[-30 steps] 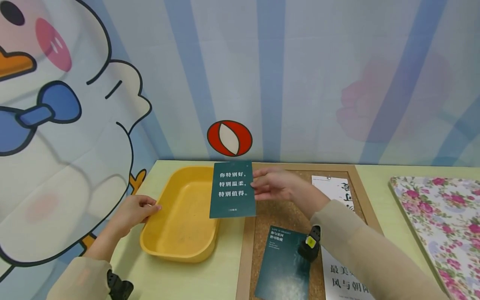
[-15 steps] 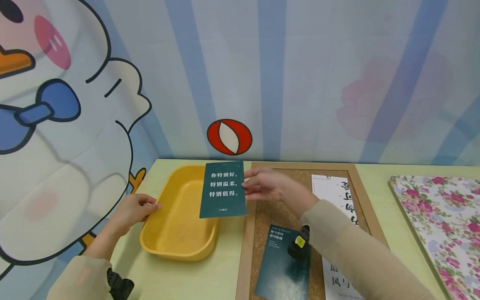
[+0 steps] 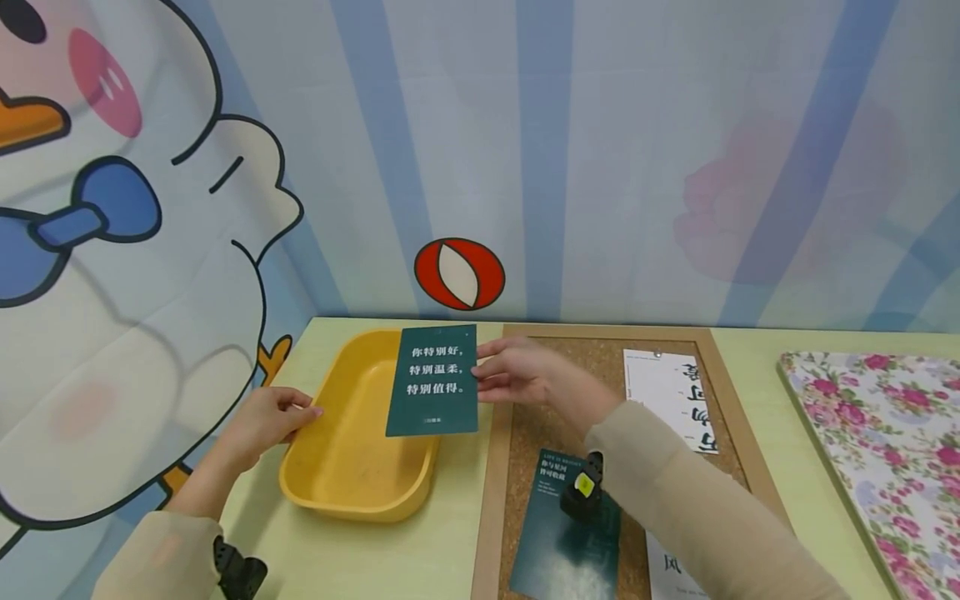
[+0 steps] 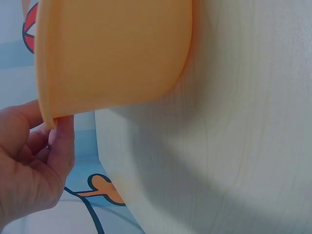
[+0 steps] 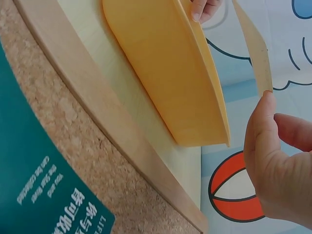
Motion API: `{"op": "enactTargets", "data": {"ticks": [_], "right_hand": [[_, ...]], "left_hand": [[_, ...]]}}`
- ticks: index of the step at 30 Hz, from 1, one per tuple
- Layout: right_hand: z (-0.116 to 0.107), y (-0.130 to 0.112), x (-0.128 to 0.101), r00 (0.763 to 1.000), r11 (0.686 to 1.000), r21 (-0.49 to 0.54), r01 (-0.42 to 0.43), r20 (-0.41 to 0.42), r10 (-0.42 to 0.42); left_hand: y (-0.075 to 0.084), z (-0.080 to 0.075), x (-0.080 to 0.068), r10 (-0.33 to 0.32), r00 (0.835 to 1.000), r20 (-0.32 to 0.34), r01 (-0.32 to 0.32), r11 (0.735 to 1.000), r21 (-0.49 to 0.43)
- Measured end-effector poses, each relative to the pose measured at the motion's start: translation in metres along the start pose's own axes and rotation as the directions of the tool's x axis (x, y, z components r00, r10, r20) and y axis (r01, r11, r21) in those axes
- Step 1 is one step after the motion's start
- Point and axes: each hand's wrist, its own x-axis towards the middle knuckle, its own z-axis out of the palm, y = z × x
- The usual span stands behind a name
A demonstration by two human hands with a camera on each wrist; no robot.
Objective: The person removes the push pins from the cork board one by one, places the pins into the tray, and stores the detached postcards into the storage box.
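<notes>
My left hand (image 3: 272,423) pinches the left rim of a yellow plastic tray (image 3: 358,479) on the table; the left wrist view shows thumb and fingers on either side of that rim. A dark green card (image 3: 432,408) with white Chinese lettering is pinched at its right edge by my right hand (image 3: 517,372). The card is above the tray's right side, its lettering facing up. In the right wrist view the card (image 5: 258,53) appears nearly edge-on, apart from the tray wall (image 5: 168,78).
Right of the tray lies a wood-framed corkboard (image 3: 558,417). On it are another dark green card (image 3: 558,550) and a white lettered sheet (image 3: 652,383) with a pin at its top, partly hidden by my right sleeve. A floral board (image 3: 885,450) lies at the far right.
My right hand has moved left with the green card, bringing it further over the tray. My left hand and the tray have hardly moved.
</notes>
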Motion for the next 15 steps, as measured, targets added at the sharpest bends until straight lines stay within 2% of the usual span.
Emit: {"op": "enactTargets", "data": {"ticks": [15], "right_hand": [[0.016,0.001,0.009,1.000,0.999,0.038,-0.012,-0.011,0.013]], "left_hand": [[-0.001,0.001,0.001,-0.007,1.000,-0.009,0.007,1.000,0.006]]}}
